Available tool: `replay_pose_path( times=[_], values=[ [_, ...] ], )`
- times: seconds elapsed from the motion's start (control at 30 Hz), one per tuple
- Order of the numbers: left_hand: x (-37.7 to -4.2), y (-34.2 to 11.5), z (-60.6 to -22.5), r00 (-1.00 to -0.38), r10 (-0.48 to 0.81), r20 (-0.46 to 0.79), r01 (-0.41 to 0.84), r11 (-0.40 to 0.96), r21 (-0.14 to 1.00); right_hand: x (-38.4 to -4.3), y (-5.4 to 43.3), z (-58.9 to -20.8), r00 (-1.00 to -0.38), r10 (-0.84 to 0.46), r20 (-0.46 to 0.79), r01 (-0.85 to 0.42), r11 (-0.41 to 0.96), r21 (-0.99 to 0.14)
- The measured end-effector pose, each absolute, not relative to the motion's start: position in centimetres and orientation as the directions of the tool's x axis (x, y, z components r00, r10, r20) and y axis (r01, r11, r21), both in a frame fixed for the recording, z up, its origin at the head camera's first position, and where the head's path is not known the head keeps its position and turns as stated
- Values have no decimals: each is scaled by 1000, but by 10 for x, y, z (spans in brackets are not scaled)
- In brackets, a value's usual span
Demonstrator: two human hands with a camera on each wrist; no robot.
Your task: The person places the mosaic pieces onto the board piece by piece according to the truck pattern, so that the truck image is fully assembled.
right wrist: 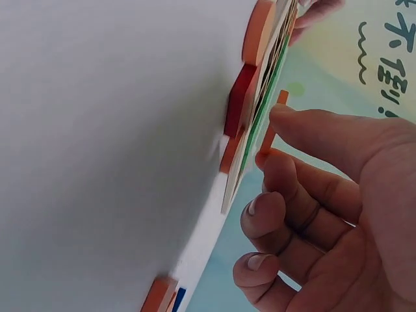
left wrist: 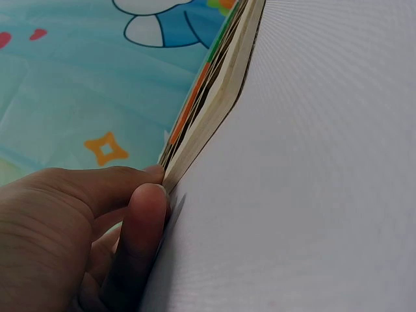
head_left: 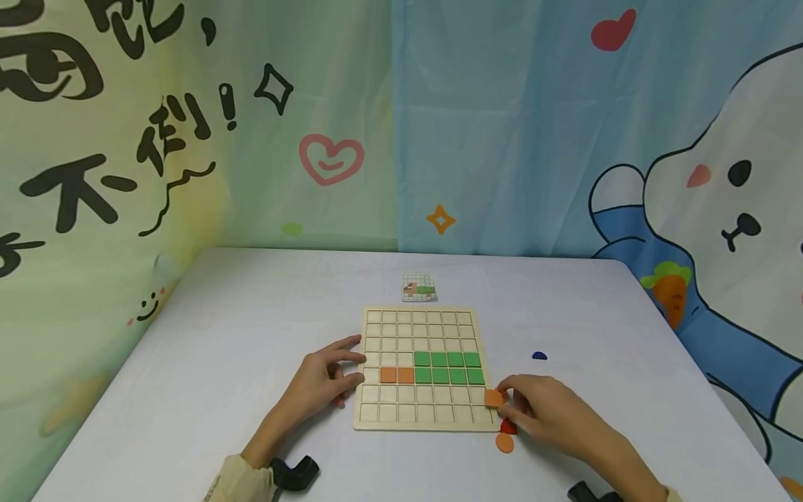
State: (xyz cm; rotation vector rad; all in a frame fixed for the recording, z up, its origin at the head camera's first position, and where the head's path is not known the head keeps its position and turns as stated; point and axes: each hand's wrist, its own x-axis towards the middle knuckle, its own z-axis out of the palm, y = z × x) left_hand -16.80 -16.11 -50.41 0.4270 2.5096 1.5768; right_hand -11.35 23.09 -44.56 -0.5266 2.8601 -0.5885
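A pale wooden grid board (head_left: 426, 416) lies on the table, with several green tiles (head_left: 447, 376) in two rows and two orange tiles (head_left: 397, 375) at their left. My left hand (head_left: 320, 373) rests its fingertips against the board's left edge; the left wrist view shows thumb and finger (left wrist: 146, 205) right at that edge. Over the lower right edge of the board, my right hand (head_left: 546, 411) pinches a thin orange square tile (head_left: 493, 398) between thumb and finger. In the right wrist view this tile (right wrist: 268, 136) is held edge-on above the board, its other fingers loosely bent.
A red piece (head_left: 509, 426) and a round orange piece (head_left: 505, 443) lie by the board's lower right corner. A blue half-round piece (head_left: 539, 355) is farther right. Behind the board lies a small printed grid card (head_left: 418, 287). Printed curtains (head_left: 489, 125) hang behind the white table (head_left: 251, 314).
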Motion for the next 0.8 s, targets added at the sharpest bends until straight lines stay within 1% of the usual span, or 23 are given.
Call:
replay_pose_path(
  times=[0.2, 0.53, 0.8],
  values=[
    [-168, -161, -504, -948, 317, 26, 160, 404, 901, -117, 221, -446, -896, -442, -44, -383, 820, -426],
    [-169, -161, -505, -948, 318, 29, 162, 400, 902, -125, 200, -445, -887, -458, -60, -386, 807, -447],
    [-168, -161, -504, -949, 316, 22, 158, 410, 898, -131, 184, -448, -864, -502, -29, -438, 779, -449]
  ],
)
